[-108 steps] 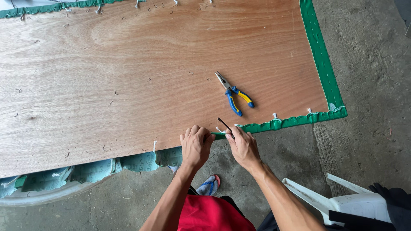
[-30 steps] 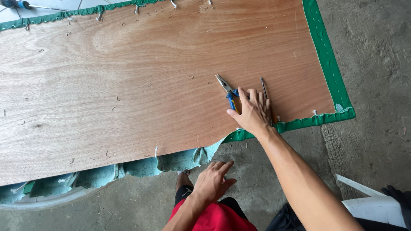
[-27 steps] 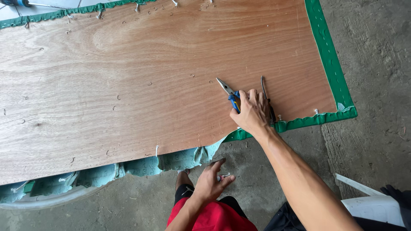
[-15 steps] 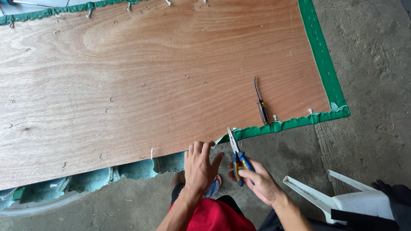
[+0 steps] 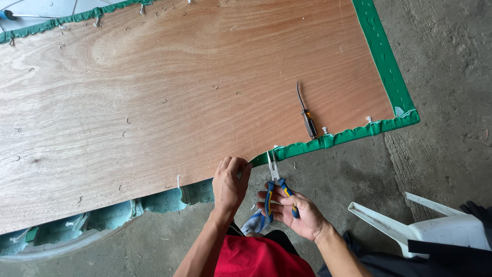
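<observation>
Since earlier: both hands are now back at the near edge of the board; the right hand, which reached onto the wood about a second ago, has brought the pliers down with it, and the small screwdriver lies alone on the wood.
Left hand [image 5: 231, 180]: fingers curled and pressed together on the near edge of the plywood board [image 5: 169, 87], pinching something at the rim where the green fabric edging [image 5: 348, 136] stops; what it pinches is too small to tell.
Right hand [image 5: 294, 215]: closed around the blue and yellow handles of the pliers [image 5: 277, 187], held below the board edge, over the concrete floor [image 5: 441, 66].
Pliers, long axis: handles low in the palm, metal nose pointing up and slightly left toward the board rim; the nose tip is just beside the end of the green edging and just right of the left fingertips.
Key relation: the spot at the rim lies straight ahead of the pliers nose, along their long axis; the left hand is already on it, the right hand is the farther one.
Screwdriver [image 5: 306, 114]: lies on the wood to the upper right, well apart from both hands, dark handle toward the near edge.
Around: a white plastic chair [image 5: 425, 228] at the lower right, loose pale green fabric [image 5: 113, 213] hanging under the board at the left.
</observation>
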